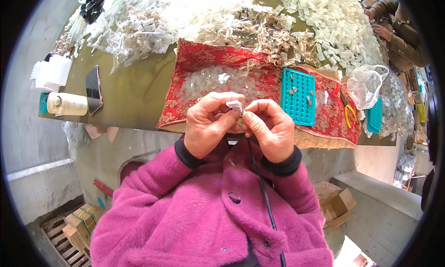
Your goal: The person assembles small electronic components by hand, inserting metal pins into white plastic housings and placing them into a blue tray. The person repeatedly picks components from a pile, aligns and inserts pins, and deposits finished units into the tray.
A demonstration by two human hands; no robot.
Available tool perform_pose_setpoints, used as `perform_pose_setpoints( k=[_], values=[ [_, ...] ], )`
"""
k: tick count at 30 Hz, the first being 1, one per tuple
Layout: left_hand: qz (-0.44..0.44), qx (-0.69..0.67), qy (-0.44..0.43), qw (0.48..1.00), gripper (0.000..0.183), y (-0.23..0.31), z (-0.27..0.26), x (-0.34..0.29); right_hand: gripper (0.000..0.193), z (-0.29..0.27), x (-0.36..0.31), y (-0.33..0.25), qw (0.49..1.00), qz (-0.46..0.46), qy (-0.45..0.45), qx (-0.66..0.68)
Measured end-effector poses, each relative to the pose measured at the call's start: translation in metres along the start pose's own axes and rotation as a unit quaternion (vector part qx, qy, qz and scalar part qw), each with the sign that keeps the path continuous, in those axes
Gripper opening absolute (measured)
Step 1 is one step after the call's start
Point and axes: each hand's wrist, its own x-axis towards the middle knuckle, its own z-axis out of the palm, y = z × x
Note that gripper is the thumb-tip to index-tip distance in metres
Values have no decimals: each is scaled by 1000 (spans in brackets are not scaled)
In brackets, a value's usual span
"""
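Note:
Close in front of my chest, over the near edge of the table, both hands are raised and almost touching. My left hand [209, 123] pinches a small white plastic piece [234, 104] between thumb and fingers. Just beside it, the thumb and fingertips of my right hand [271, 129] press together; whatever lies between them is too small to name. Below the hands lies a red patterned cloth [185, 60], with a heap of small clear plastic pieces [204, 84] on it. A teal tray [296, 121] with rows of pockets and a few small parts stands right of my right hand.
Yellow-handled pliers [347, 113] lie at the right. White plastic parts [333, 30] pile up at the back. A phone [94, 91] and a cream bottle [68, 104] stand left. Another person's hand [383, 33] is at far right. A black cable [262, 188] hangs down my coat.

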Motion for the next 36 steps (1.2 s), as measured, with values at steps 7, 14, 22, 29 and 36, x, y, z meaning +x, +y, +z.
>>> perform_pose_setpoints(
  k=[7,14,22,29,36],
  values=[
    [23,-32,-35,999,32,1,1,1,11,-2,1,3,1000,1,27,14],
    [129,190,-62,971,34,2,-6,1,11,-5,2,7,997,23,19,64],
    [-51,-32,-53,997,32,2,-5,0,15,-8,0,9,998,30,19,54],
    [-185,-195,-68,961,31,2,-19,8,22,-9,-4,7,999,-27,6,26],
    [-180,-193,-92,960,29,-1,-20,7,16,-6,-2,7,934,-220,0,-280]
  ],
)
